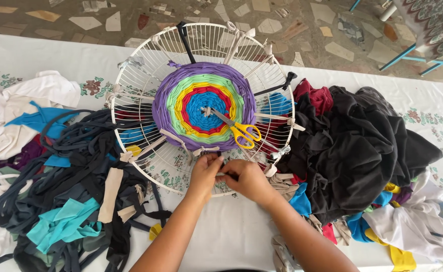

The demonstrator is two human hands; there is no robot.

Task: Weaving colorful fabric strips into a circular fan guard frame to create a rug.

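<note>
The hands [226, 175] hide whatever strip they pinch, and the dark fabric pile [65, 201] is cut off below.

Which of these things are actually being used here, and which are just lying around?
In use: left hand and right hand pinching a beige strip on the wire frame; round woven mat.
Lying about: scissors, dark fabric heap, cut strips.

Bright, even daylight fills the scene with no glare. Soft, short shadows sit under the hands [231, 176] and the heaps of cloth [362, 146]. Focus is sharp throughout, and the table [231, 231] edge bows slightly toward the corners.
</note>
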